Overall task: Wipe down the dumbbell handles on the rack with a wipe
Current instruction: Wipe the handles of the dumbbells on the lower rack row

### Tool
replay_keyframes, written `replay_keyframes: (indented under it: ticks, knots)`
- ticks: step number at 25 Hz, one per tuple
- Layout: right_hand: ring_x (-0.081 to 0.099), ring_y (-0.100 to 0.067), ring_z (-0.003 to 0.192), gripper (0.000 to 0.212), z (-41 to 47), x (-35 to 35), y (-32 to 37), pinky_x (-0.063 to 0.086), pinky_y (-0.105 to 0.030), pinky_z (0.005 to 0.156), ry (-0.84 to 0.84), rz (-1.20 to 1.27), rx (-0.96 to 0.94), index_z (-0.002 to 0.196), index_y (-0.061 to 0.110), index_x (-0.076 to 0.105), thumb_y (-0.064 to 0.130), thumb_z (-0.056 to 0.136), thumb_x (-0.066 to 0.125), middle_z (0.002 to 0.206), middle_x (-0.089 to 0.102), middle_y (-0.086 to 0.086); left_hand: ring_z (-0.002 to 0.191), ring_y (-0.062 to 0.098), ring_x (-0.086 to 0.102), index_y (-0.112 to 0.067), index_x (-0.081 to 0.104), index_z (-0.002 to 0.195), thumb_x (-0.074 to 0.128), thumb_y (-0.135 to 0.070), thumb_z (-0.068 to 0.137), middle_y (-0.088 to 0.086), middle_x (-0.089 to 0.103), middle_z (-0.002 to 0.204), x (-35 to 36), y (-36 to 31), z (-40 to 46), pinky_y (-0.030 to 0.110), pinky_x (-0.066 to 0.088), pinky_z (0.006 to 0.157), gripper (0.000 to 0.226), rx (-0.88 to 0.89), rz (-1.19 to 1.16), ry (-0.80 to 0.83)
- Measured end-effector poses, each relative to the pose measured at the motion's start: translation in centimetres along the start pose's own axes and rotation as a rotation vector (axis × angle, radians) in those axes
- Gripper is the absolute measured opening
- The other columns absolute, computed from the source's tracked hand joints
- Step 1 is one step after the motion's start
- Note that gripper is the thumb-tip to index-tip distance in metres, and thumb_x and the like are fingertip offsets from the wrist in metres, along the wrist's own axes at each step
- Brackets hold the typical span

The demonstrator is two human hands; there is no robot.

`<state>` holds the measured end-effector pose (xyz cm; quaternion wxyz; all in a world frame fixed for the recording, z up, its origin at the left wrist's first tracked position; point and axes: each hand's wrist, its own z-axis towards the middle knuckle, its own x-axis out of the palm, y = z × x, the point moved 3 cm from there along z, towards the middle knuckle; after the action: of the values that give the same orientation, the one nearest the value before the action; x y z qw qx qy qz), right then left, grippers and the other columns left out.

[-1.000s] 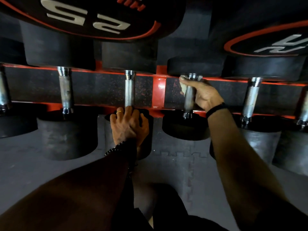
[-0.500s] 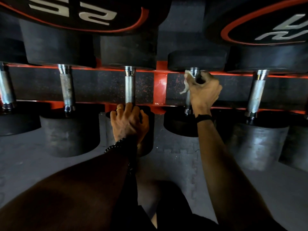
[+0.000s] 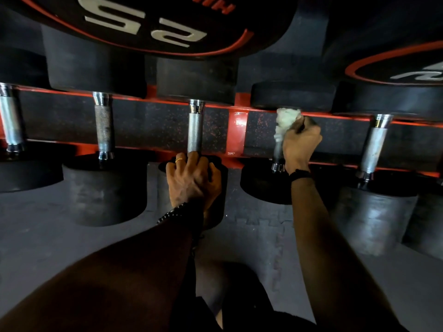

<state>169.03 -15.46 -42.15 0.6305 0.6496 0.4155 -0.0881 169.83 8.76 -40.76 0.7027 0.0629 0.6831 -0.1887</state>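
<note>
Several dumbbells lie across a red and black rack, their steel handles spanning its two rails. My right hand grips a crumpled white wipe wrapped round the upper part of one dumbbell handle, whose lower end shows beneath the wipe. My left hand rests on the near head of the neighbouring dumbbell to the left, fingers curled over its top edge at the foot of that dumbbell's bare handle.
More handles stand left and right along the rack. Large black weight plates, one marked 25, hang above. Grey interlocking floor mats lie below, and my knee is at the bottom centre.
My right hand has turned round the handle and the wipe now sits bunched at the handle's top end. My left hand has stayed on the dumbbell head.
</note>
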Motion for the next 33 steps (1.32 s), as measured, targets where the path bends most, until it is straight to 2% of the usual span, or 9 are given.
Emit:
replay_keyframes:
  ticks: [6, 10, 14, 17, 21, 22, 25, 29, 33]
  knots:
    - [0.057, -0.012, 0.084, 0.008, 2.2, -0.8, 0.8, 0.042, -0.006, 0.056, -0.109, 0.167, 0.268, 0.091, 0.001, 0.065, -0.002, 0.084, 0.063, 0.101, 0.066, -0.011, 0.071, 0.032, 0.053, -0.011, 0.057, 0.062, 0.06, -0.027, 0.081, 0.006, 0.057, 0.073, -0.1, -0.1, 0.0, 0.036, 0.029, 0.063, 0.025, -0.004, 0.013, 0.014]
    - [0.066, -0.032, 0.094, 0.022, -3.5, -0.3, 2.6, 0.044, -0.023, 0.077, -0.29, 0.171, 0.037, 0.1, -0.004, 0.069, 0.0, 0.085, 0.055, 0.101, 0.07, -0.02, 0.069, 0.032, 0.053, -0.011, 0.055, 0.061, 0.059, -0.028, 0.081, 0.007, 0.057, 0.072, 0.0, 0.0, 0.0, 0.037, 0.03, 0.061, 0.027, 0.003, 0.015, 0.006]
    - [0.043, -0.034, 0.13, 0.075, -3.8, 2.9, 2.9, 0.032, -0.051, 0.11, 0.088, -0.265, 0.149, 0.14, -0.001, 0.039, 0.019, 0.075, 0.071, 0.14, 0.048, -0.02, 0.071, 0.033, 0.054, -0.011, 0.057, 0.062, 0.06, -0.028, 0.081, 0.007, 0.058, 0.074, 0.1, 0.0, 0.1, 0.038, 0.034, 0.062, 0.026, 0.001, 0.014, 0.036]
    - [0.065, -0.022, 0.088, 0.042, -0.2, 2.2, 2.9, 0.053, -0.036, 0.083, 0.252, 0.067, 0.309, 0.107, 0.01, 0.053, 0.002, 0.071, 0.074, 0.097, 0.067, -0.006, 0.072, 0.033, 0.054, -0.01, 0.059, 0.063, 0.06, -0.029, 0.082, 0.007, 0.059, 0.074, -0.1, -0.1, -0.1, 0.038, 0.034, 0.062, 0.026, -0.009, 0.012, 0.023]
    - [0.065, -0.022, 0.102, 0.09, -0.8, 3.1, 1.3, 0.052, -0.041, 0.091, 0.371, -0.087, 0.281, 0.114, 0.012, 0.054, 0.046, 0.037, 0.087, 0.111, 0.066, -0.002, 0.072, 0.033, 0.054, -0.01, 0.058, 0.063, 0.06, -0.028, 0.082, 0.007, 0.059, 0.075, 0.0, 0.0, 0.1, 0.038, 0.033, 0.063, 0.026, -0.004, 0.018, 0.011]
    - [0.066, -0.019, 0.095, 0.082, -0.3, 3.1, 0.9, 0.054, -0.039, 0.088, 0.399, -0.046, 0.268, 0.106, 0.013, 0.057, 0.046, 0.037, 0.087, 0.104, 0.068, -0.001, 0.073, 0.033, 0.054, -0.01, 0.059, 0.063, 0.061, -0.028, 0.082, 0.007, 0.059, 0.075, 0.0, 0.1, 0.1, 0.038, 0.033, 0.063, 0.025, -0.012, 0.021, 0.011]
    - [0.06, -0.009, 0.061, 0.034, 0.6, 1.3, 2.0, 0.049, -0.02, 0.056, 0.523, 0.141, 0.392, 0.083, 0.013, 0.059, 0.014, 0.066, 0.088, 0.075, 0.066, 0.002, 0.072, 0.033, 0.054, -0.01, 0.059, 0.062, 0.062, -0.027, 0.08, 0.007, 0.059, 0.075, 0.0, -0.2, -0.2, 0.039, 0.033, 0.063, 0.025, 0.012, 0.026, -0.014]
    - [0.061, -0.004, 0.076, 0.043, 0.2, 1.5, 1.6, 0.05, -0.018, 0.068, 0.484, 0.136, 0.294, 0.091, 0.016, 0.051, 0.013, 0.069, 0.087, 0.087, 0.064, 0.005, 0.072, 0.034, 0.055, -0.01, 0.058, 0.061, 0.062, -0.026, 0.08, 0.007, 0.059, 0.073, 0.1, 0.0, 0.1, 0.039, 0.036, 0.062, 0.025, 0.007, 0.035, -0.032]
    - [0.064, -0.012, 0.068, 0.023, 1.9, 1.1, 1.4, 0.053, -0.031, 0.067, 0.723, 0.338, 0.471, 0.084, 0.016, 0.062, 0.015, 0.074, 0.083, 0.074, 0.067, 0.002, 0.07, 0.034, 0.055, -0.01, 0.058, 0.06, 0.064, -0.025, 0.079, 0.007, 0.057, 0.07, 0.0, -0.3, -0.1, 0.039, 0.036, 0.06, 0.025, 0.018, 0.026, -0.059]
